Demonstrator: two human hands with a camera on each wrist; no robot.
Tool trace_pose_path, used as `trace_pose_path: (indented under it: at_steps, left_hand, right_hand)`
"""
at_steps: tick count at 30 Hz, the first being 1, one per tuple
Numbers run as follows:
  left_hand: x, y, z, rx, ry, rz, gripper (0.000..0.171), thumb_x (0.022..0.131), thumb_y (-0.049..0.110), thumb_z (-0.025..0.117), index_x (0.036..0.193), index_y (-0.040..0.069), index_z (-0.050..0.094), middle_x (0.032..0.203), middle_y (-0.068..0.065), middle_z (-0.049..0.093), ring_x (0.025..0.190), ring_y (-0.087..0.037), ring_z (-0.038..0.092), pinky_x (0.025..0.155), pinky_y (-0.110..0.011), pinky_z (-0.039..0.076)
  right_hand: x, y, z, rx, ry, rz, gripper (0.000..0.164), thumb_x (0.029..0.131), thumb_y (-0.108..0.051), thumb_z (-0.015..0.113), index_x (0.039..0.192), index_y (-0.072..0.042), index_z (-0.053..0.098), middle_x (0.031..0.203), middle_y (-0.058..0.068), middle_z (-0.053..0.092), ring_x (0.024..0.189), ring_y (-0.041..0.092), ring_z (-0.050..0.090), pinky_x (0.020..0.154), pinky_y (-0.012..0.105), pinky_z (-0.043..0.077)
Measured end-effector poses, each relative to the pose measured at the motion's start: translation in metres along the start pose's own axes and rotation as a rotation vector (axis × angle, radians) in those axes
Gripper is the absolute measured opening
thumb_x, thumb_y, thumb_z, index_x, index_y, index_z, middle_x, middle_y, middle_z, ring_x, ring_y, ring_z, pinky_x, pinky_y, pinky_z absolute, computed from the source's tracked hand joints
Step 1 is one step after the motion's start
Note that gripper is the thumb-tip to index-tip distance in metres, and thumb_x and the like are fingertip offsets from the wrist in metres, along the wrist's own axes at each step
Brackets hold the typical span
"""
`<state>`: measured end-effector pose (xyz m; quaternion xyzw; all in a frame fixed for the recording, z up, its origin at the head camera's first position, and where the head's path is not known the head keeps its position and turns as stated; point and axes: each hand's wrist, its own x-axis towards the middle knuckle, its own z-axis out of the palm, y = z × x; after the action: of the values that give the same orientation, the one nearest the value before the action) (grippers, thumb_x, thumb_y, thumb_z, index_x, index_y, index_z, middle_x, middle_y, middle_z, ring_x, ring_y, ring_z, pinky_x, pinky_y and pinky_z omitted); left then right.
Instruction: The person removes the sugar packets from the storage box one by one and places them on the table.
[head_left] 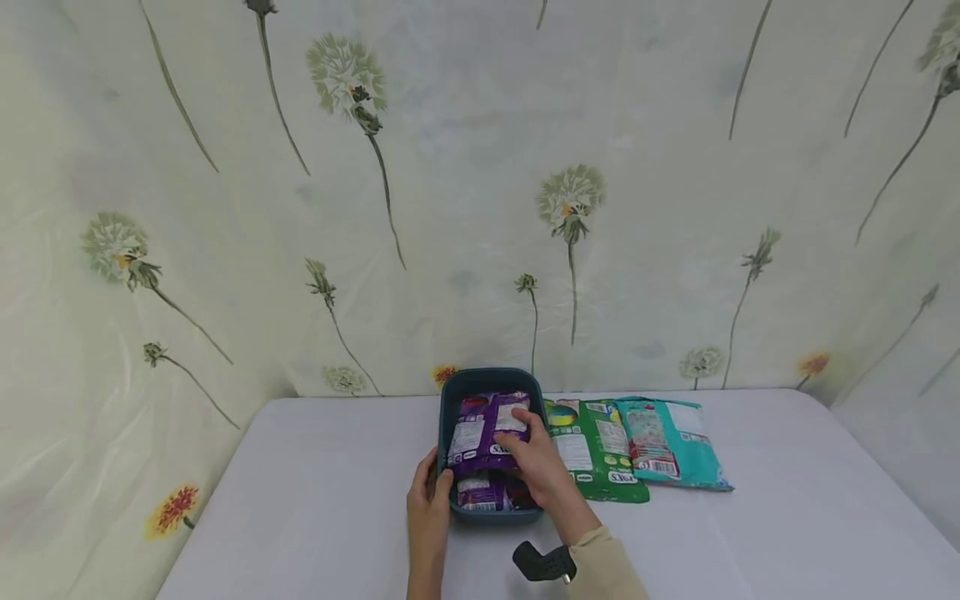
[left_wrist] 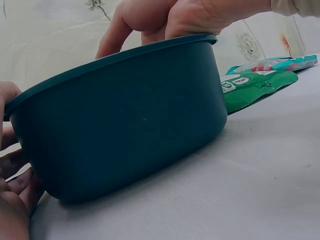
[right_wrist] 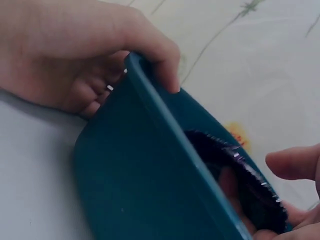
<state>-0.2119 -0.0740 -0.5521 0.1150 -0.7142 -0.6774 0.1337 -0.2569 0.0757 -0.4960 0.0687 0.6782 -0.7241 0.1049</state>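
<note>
A dark teal plastic basin (head_left: 495, 517) stands on the white table with purple packaged bags inside. My left hand (head_left: 429, 504) grips its left side, thumb over the rim and the other fingers against the outer wall, as the right wrist view shows. My right hand (head_left: 546, 468) reaches over the near right rim and holds the upper purple bag (head_left: 471, 437). Its thumb and a finger show on the bag's printed side; in the right wrist view other fingers (right_wrist: 229, 184) lie by the bag's crimped edge. Another purple bag (head_left: 478, 493) lies beneath, towards the near end.
Right of the basin lies a green bag (head_left: 600, 454) with a fruit picture. A turquoise bag (head_left: 678, 446) lies beside it, farther right. Behind the white table (head_left: 330, 492) hangs a dandelion-patterned cloth (head_left: 465, 183). A black device (head_left: 543, 562) sits at the right wrist.
</note>
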Motion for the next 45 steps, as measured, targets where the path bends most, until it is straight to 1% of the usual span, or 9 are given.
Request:
trace_pose_path:
  at_steps: [7, 14, 17, 22, 26, 31, 35, 38, 45]
  left_hand:
    - [-0.001, -0.003, -0.002, -0.006, -0.005, 0.0, 0.043, 0.094, 0.023, 0.055, 0.134, 0.009, 0.05, 0.14, -0.016, 0.049, 0.133, -0.029, 0.044, 0.11, -0.041, 0.036]
    - [-0.005, -0.007, -0.006, 0.018, 0.019, -0.035, 0.041, 0.094, 0.022, 0.056, 0.133, 0.01, 0.052, 0.138, -0.015, 0.052, 0.131, -0.029, 0.046, 0.109, -0.044, 0.038]
    - [-0.005, -0.007, -0.007, 0.009, 0.021, -0.031, 0.04, 0.094, 0.021, 0.056, 0.133, 0.01, 0.053, 0.137, -0.015, 0.053, 0.13, -0.028, 0.048, 0.108, -0.043, 0.039]
    - [-0.004, -0.005, -0.006, -0.015, 0.008, -0.02, 0.04, 0.094, 0.018, 0.055, 0.133, 0.009, 0.052, 0.136, -0.016, 0.053, 0.127, -0.028, 0.051, 0.107, -0.042, 0.041]
    - [-0.002, -0.004, -0.004, -0.008, 0.008, -0.023, 0.041, 0.095, 0.018, 0.055, 0.134, 0.009, 0.051, 0.136, -0.015, 0.054, 0.126, -0.027, 0.052, 0.106, -0.042, 0.042]
    - [0.0, -0.003, -0.002, 0.002, 0.015, -0.024, 0.041, 0.094, 0.017, 0.055, 0.134, 0.009, 0.051, 0.136, -0.016, 0.053, 0.125, -0.028, 0.052, 0.106, -0.042, 0.042]
    - [0.0, 0.001, -0.001, -0.007, 0.014, -0.031, 0.041, 0.094, 0.016, 0.054, 0.135, 0.008, 0.05, 0.136, -0.017, 0.053, 0.126, -0.028, 0.051, 0.107, -0.042, 0.041]
    - [0.0, 0.003, -0.001, -0.012, 0.008, -0.03, 0.041, 0.095, 0.016, 0.053, 0.135, 0.007, 0.05, 0.137, -0.017, 0.052, 0.127, -0.029, 0.051, 0.107, -0.043, 0.041]
    - [0.0, 0.001, 0.0, -0.022, 0.006, -0.018, 0.041, 0.095, 0.017, 0.053, 0.135, 0.009, 0.05, 0.137, -0.015, 0.053, 0.126, -0.027, 0.052, 0.106, -0.043, 0.042]
  right_hand:
    - [0.001, 0.004, 0.004, 0.009, 0.016, -0.007, 0.058, 0.094, -0.014, 0.056, 0.144, -0.012, 0.026, 0.141, 0.027, 0.034, 0.111, 0.031, 0.057, 0.093, 0.046, 0.053]
    - [-0.005, 0.01, 0.007, -0.055, 0.039, -0.01, 0.055, 0.094, -0.014, 0.053, 0.144, -0.018, 0.029, 0.143, 0.025, 0.033, 0.111, 0.032, 0.057, 0.095, 0.05, 0.05]
    - [-0.005, 0.01, 0.008, -0.096, 0.07, -0.032, 0.054, 0.093, -0.014, 0.053, 0.142, -0.022, 0.033, 0.143, 0.021, 0.034, 0.11, 0.031, 0.056, 0.094, 0.048, 0.049]
    - [-0.004, 0.009, 0.007, -0.149, 0.102, -0.113, 0.052, 0.091, -0.013, 0.054, 0.139, -0.026, 0.038, 0.143, 0.017, 0.039, 0.109, 0.028, 0.055, 0.09, 0.04, 0.048]
    - [-0.004, 0.007, 0.007, -0.159, 0.108, -0.16, 0.05, 0.091, -0.014, 0.054, 0.137, -0.029, 0.04, 0.142, 0.013, 0.042, 0.106, 0.026, 0.056, 0.086, 0.034, 0.051]
    - [-0.008, 0.002, 0.006, -0.117, 0.121, -0.207, 0.049, 0.091, -0.012, 0.053, 0.136, -0.028, 0.043, 0.139, 0.013, 0.043, 0.101, 0.025, 0.055, 0.076, 0.028, 0.051]
    - [-0.011, 0.0, 0.006, -0.086, 0.131, -0.232, 0.048, 0.091, -0.013, 0.053, 0.134, -0.032, 0.045, 0.137, 0.009, 0.043, 0.1, 0.026, 0.054, 0.073, 0.028, 0.052]
    - [-0.011, 0.002, 0.005, -0.079, 0.138, -0.241, 0.047, 0.091, -0.014, 0.054, 0.131, -0.038, 0.046, 0.138, 0.006, 0.042, 0.104, 0.029, 0.053, 0.076, 0.032, 0.054]
    - [-0.018, 0.001, 0.001, -0.083, 0.123, -0.256, 0.048, 0.091, -0.014, 0.054, 0.131, -0.04, 0.046, 0.142, 0.003, 0.038, 0.112, 0.031, 0.051, 0.085, 0.038, 0.055]
